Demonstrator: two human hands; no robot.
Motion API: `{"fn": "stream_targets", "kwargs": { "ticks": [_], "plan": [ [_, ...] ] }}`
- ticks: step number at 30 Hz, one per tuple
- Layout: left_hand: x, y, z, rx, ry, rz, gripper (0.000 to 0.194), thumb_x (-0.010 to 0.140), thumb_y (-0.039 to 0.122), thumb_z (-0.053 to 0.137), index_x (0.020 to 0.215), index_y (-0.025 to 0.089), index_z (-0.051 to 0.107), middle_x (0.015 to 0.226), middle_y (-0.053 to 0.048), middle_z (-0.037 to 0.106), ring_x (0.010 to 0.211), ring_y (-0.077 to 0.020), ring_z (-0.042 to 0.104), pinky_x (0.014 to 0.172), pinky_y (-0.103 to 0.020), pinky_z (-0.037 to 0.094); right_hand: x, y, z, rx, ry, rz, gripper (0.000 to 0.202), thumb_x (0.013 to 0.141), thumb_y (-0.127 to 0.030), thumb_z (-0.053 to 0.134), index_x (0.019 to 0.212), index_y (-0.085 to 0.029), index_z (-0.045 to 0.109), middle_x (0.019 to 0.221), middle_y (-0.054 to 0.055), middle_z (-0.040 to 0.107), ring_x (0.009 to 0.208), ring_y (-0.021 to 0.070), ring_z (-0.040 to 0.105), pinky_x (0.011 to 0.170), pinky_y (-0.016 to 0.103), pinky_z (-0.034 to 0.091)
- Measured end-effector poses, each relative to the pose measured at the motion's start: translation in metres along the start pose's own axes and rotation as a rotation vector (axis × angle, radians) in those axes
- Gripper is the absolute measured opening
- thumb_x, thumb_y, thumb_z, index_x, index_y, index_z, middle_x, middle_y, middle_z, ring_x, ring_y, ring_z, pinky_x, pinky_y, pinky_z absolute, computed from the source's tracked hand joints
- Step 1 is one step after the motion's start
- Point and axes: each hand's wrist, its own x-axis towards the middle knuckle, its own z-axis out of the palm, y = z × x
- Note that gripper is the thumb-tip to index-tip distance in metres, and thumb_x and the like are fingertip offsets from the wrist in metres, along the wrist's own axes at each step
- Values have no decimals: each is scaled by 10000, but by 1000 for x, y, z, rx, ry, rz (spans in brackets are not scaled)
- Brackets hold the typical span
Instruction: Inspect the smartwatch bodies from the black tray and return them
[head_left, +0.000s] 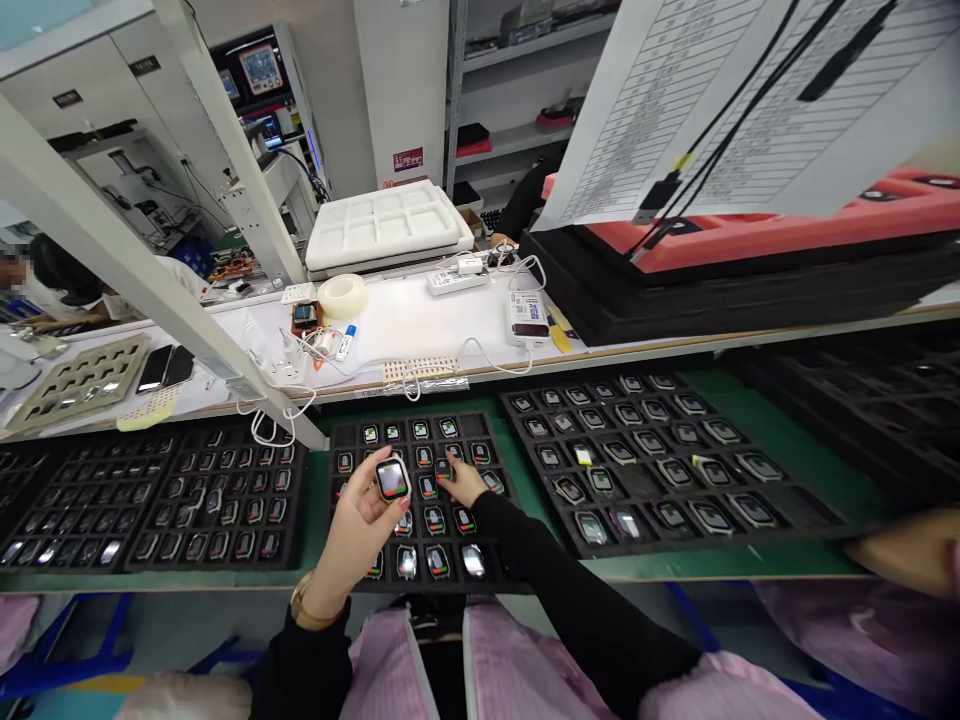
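Observation:
My left hand holds a smartwatch between thumb and fingers, its lit screen facing up, above the left part of the middle black tray. Over the same tray, my right hand has its fingertips closed on another watch at or just above its compartment. Rows of watches fill much of this tray, many with lit screens showing green and red marks. One compartment at its top right holds no watch.
More watch trays lie left and right on the green bench. Above is a white shelf with tape, cables and a power strip. A slanted post stands left. Another person's arm is at right.

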Motion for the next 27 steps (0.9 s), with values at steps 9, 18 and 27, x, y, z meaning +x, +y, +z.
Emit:
{"fn": "stream_targets", "kwargs": {
  "ticks": [9,18,27],
  "plan": [
    [-8,1,-5,184,52,13,640,813,318,692,1388,221,429,1001,-64,674,927,-172,622,810,-282,517,-2,-18,-5,-159,170,-33,597,879,-201,595,1417,-25,405,1299,265,433,1169,363,491,971,440,435],
    [7,12,5,190,43,179,565,779,243,712,1306,240,508,1185,-91,617,928,-170,622,734,-250,513,-109,-148,-97,493,256,-797,301,999,-407,462,1085,-216,678,1049,87,625,979,228,591,863,362,494],
    [15,36,12,131,35,186,636,681,223,785,1276,216,560,1027,-60,674,699,-100,573,653,-224,485,-145,-167,-121,251,429,-1024,247,960,-200,511,1175,-239,625,1087,96,578,1034,244,557,896,415,475]
  ]
}}
